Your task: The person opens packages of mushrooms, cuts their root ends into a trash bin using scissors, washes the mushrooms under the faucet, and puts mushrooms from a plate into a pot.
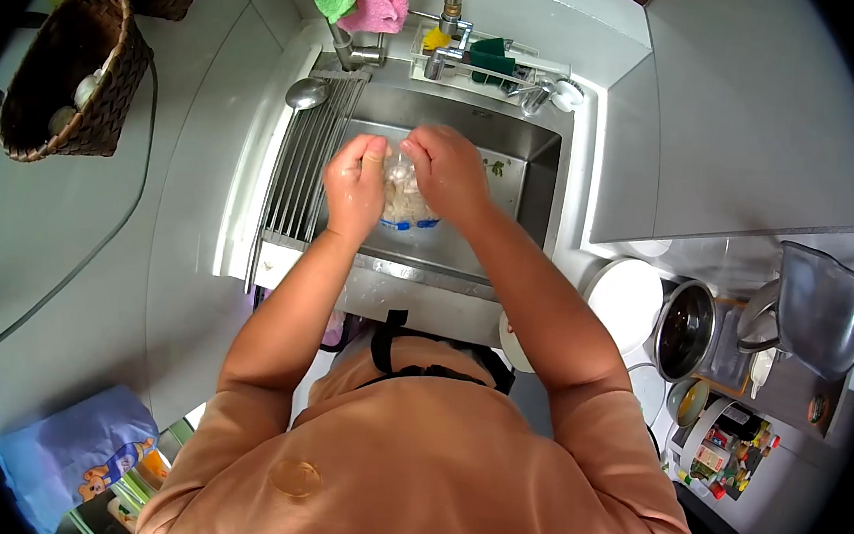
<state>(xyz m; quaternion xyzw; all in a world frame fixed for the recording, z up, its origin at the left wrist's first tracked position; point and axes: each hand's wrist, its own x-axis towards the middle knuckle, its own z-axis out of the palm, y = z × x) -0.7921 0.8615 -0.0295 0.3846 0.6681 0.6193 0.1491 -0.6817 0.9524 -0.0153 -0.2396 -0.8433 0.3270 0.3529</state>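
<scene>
A clear plastic bag (408,201) with pale, lumpy contents and blue marks along its bottom hangs over the steel sink (540,201). My left hand (355,189) grips the top left of the bag, thumb pressed against closed fingers. On the other side, my right hand (446,173) is closed on the bag's top right edge. Both hands look wet. What exactly is in the bag cannot be made out. Small green leaf bits (496,166) lie in the sink to the right of my right hand.
A metal drying rack (298,182) with a ladle (307,94) on it covers the sink's left side. Behind stand the faucet (452,13) and a sponge caddy (522,84). White plates (625,305) and a steel pot (685,331) are at right; a woven basket (125,93) is at left.
</scene>
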